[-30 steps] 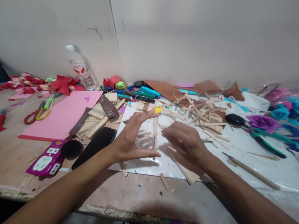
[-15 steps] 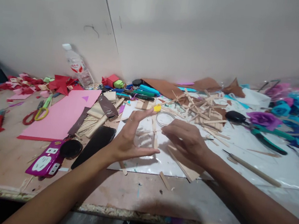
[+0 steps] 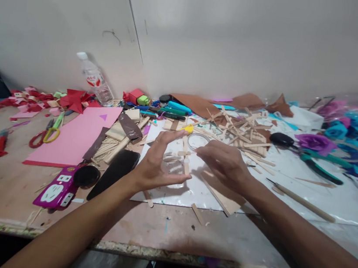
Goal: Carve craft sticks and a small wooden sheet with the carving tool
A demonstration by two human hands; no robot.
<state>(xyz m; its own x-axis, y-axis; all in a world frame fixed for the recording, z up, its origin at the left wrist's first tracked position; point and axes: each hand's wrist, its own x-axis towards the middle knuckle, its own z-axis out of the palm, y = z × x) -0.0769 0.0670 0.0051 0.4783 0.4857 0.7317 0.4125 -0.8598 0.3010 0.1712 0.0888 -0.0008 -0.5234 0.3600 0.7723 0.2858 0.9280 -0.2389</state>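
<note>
My left hand (image 3: pixel 154 161) is open over the white sheet (image 3: pixel 293 166), its thumb and forefinger spread wide on either side of a flat wooden stick (image 3: pixel 186 166). From the right, my right hand (image 3: pixel 223 161) reaches in with its fingers pinched together. At its fingertips a small wooden stick piece (image 3: pixel 183 153) points left, across the upright stick; whether the two touch is hard to tell. A ring-shaped tape roll (image 3: pixel 188 140) lies just behind my right fingertips. Something clear and shiny, partly hidden, shows inside the curve of my left hand.
Loose wooden sticks (image 3: pixel 242 127) are heaped behind my hands. Green-handled pliers (image 3: pixel 322 170) and a wooden-handled tool (image 3: pixel 305 202) lie right. On the left are a purple glue gun (image 3: pixel 56 190), scissors (image 3: pixel 52 132), pink paper (image 3: pixel 79 138) and a leaning water bottle (image 3: pixel 96 81).
My right hand has shifted very slightly, and the small stick piece at its fingertips now shows more clearly across the upright stick. My left hand keeps its spread pose.
</note>
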